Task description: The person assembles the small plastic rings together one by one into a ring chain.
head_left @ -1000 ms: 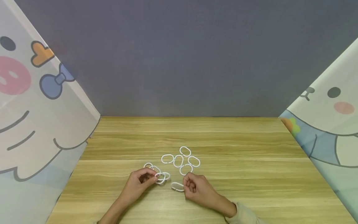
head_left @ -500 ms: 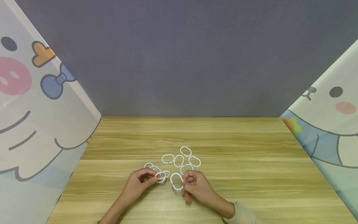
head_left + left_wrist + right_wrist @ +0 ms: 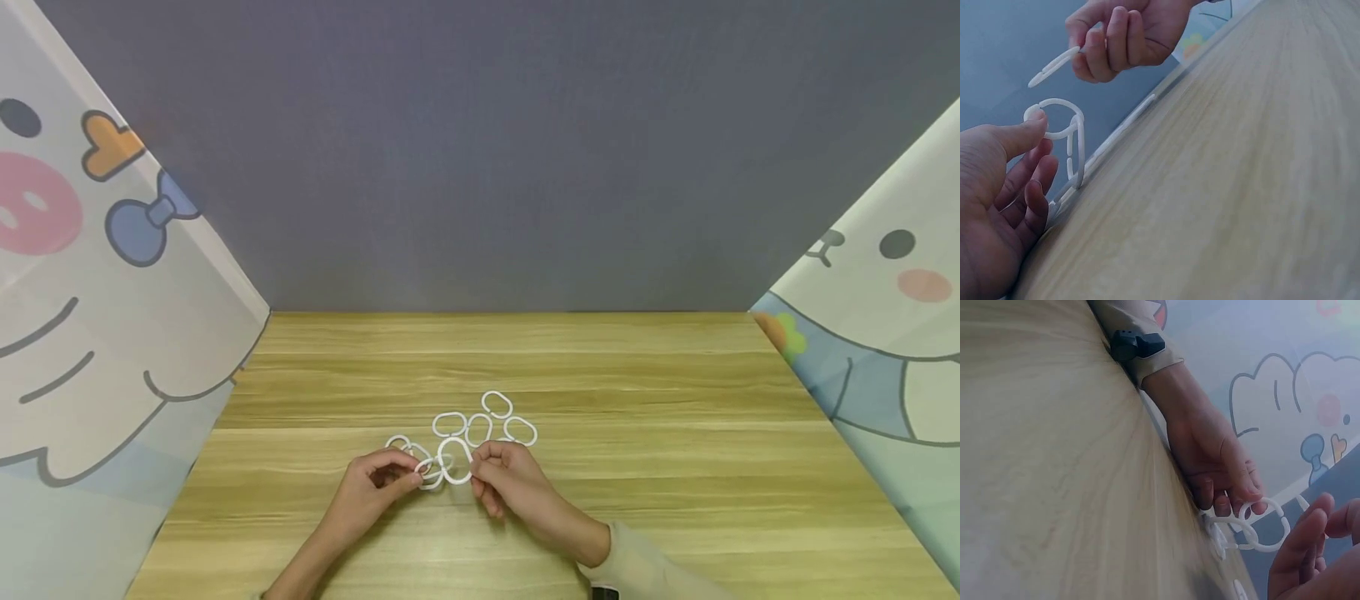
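My left hand (image 3: 378, 487) pinches a white plastic ring (image 3: 1060, 102) with a small gap, like a shower-curtain ring, between thumb and forefinger. Other rings link to it; in the head view this short chain (image 3: 398, 437) trails along the table behind the fingers. From the right, my right hand (image 3: 517, 483) pinches a single ring (image 3: 454, 482) by its edge, and in the head view it overlaps the left hand's rings. A gap shows between the single ring and the chain in the left wrist view, where the right hand (image 3: 1122, 40) is higher.
Several loose white rings lie just beyond the hands, among them a far ring (image 3: 497, 392) and a right-hand ring (image 3: 536, 435); one is mostly hidden behind the right hand. A dark wall (image 3: 510, 167) closes the wooden table's (image 3: 637, 383) far edge, and cartoon-printed cloths flank it.
My right hand has turned its ring from nearly edge-on to face-on, then carried it left and away from me to the left hand's rings. The left hand has stayed put.
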